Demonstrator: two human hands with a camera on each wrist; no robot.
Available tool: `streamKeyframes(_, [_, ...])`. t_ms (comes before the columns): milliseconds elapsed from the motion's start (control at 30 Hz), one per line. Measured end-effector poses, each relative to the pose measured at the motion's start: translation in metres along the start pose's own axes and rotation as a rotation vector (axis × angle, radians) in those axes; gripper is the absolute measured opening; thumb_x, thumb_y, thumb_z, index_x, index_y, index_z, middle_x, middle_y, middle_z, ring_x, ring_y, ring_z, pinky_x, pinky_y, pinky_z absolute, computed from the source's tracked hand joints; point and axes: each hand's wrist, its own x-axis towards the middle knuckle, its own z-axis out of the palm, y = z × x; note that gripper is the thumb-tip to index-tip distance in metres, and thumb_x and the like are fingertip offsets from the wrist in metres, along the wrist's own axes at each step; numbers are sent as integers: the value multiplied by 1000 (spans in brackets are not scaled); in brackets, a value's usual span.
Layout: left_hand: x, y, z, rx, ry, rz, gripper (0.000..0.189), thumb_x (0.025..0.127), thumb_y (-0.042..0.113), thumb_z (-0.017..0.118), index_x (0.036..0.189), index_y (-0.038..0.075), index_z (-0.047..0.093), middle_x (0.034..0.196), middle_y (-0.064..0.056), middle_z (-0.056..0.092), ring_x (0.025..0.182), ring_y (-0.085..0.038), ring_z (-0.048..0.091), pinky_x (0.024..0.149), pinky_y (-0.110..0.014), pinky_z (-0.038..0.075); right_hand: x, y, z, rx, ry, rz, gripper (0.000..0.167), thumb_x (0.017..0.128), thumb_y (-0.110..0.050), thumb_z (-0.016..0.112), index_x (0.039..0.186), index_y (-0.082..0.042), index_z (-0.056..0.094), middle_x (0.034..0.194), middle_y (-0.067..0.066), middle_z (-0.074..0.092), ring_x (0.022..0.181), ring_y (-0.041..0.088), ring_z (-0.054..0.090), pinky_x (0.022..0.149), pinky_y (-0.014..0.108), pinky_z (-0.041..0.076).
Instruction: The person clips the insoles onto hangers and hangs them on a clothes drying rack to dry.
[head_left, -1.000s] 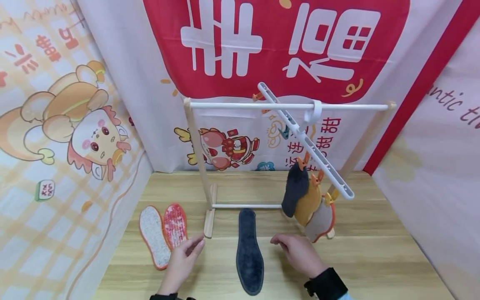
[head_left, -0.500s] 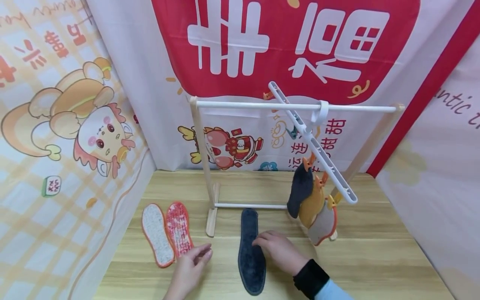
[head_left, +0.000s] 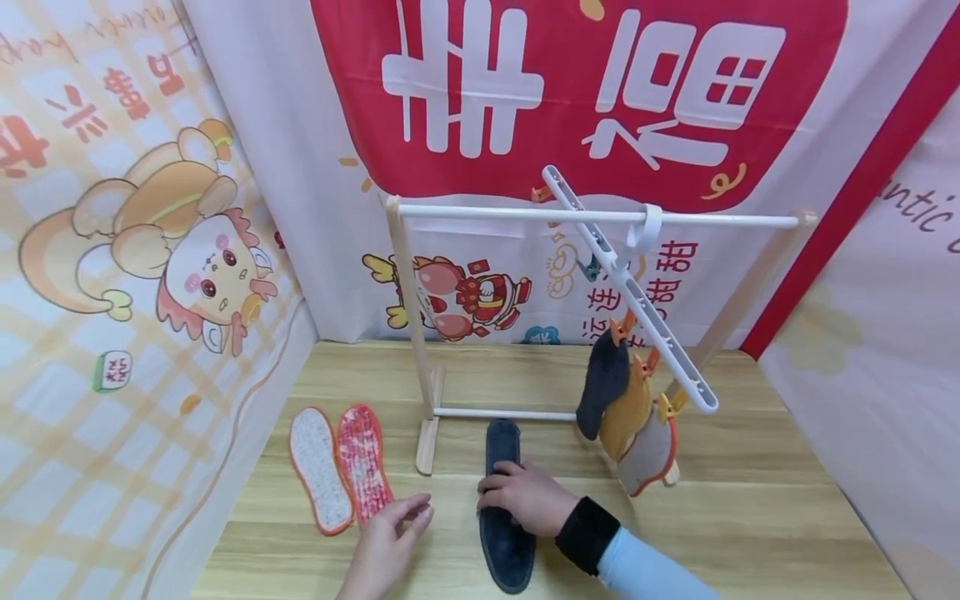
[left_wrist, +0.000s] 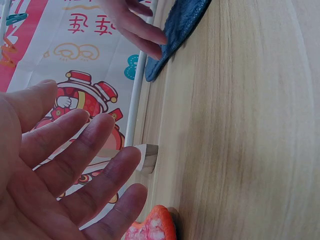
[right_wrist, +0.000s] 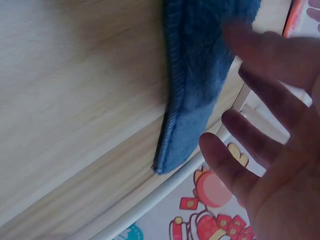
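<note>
A dark blue-grey fuzzy insole (head_left: 510, 554) lies flat on the wooden table, toe end toward me. My right hand (head_left: 528, 500) reaches over its middle, fingertips near its left edge. In the right wrist view, the fingers are spread and slightly bent above the insole's plush surface (right_wrist: 195, 90), not closed round it. My left hand (head_left: 390, 533) hovers at the lower end of a red-and-white insole (head_left: 363, 454), its fingers loosely extended and holding nothing. Beside that insole lies a speckled white one (head_left: 319, 467) with an orange-red edge.
Behind stands a wooden rack with a white top rail (head_left: 487, 214). A slanted white clip hanger (head_left: 660, 325) hooks onto it. Orange and yellow clips hold a dark insole (head_left: 603, 379), a tan one (head_left: 628, 417) and a grey one (head_left: 649, 458). Printed cloth surrounds the table.
My right hand has moved left from bare table to over the dark insole. My left hand has shifted slightly right. The view has drifted a little.
</note>
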Motion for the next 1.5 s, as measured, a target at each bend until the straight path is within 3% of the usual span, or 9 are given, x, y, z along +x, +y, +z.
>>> streamKeyframes(167, [-1, 1, 1, -6, -31, -10, 35, 96, 33, 66, 120, 8, 70, 102, 6, 70, 97, -16, 64, 84, -30, 53, 2, 4, 6, -38, -45, -49, 68, 69, -34, 90, 131, -36, 62, 139, -6, 52, 133, 29, 42, 99, 56, 44])
streamKeyframes(267, [-2, 1, 2, -4, -40, -13, 35, 96, 32, 66, 120, 8, 69, 102, 6, 70, 97, -15, 64, 84, -30, 53, 2, 7, 7, -91, -17, -38, 72, 63, -43, 91, 129, -36, 62, 129, -6, 54, 126, 25, 45, 98, 52, 42])
streamKeyframes(400, [-2, 0, 3, -3, -47, -13, 36, 96, 32, 66, 121, 7, 69, 103, 5, 71, 97, -15, 65, 85, -31, 53, -1, 10, 9, -74, -3, 13, 68, 59, -48, 91, 120, -35, 63, 113, -8, 53, 114, 20, 46, 98, 55, 38])
streamKeyframes(500, [-2, 0, 4, -3, -42, -12, 35, 96, 31, 66, 120, 6, 69, 102, 4, 71, 96, -14, 65, 86, -32, 54, -2, 13, 11, -21, -10, 61, 58, 58, -50, 90, 107, -33, 62, 104, -10, 49, 107, 18, 46, 99, 57, 37])
streamKeyframes(633, [-1, 0, 4, 7, -32, -3, 32, 97, 29, 66, 119, 6, 70, 101, 5, 72, 95, -12, 65, 86, -33, 54, -5, 16, 10, 39, -28, 118, 51, 60, -50, 89, 90, -30, 53, 94, -12, 44, 95, 14, 45, 93, 50, 41])
streamKeyframes(867, [-1, 1, 5, 2, -19, 30, 32, 97, 29, 66, 117, 5, 71, 99, 2, 73, 92, -10, 67, 83, -32, 55, -18, 14, -3, 219, -38, 184, 39, 71, -28, 89, 87, -27, 53, 74, -17, 51, 69, 4, 49, 68, 26, 43])
streamKeyframes(1167, [3, 8, 4, -14, -11, -1, 32, 96, 30, 66, 117, 6, 71, 105, -2, 73, 98, -18, 68, 86, -33, 55, -48, 3, -36, 256, 156, 159, 17, 83, -22, 82, 95, -21, 70, 86, -18, 63, 75, -2, 55, 67, 22, 48])
streamKeyframes(1500, [16, 20, -3, 4, 17, 56, 30, 97, 35, 65, 115, 13, 73, 110, -3, 73, 100, -20, 68, 83, -31, 56, -88, 5, -63, 409, 425, 430, 10, 88, -25, 77, 94, -21, 70, 80, -15, 60, 68, 3, 53, 61, 26, 46])
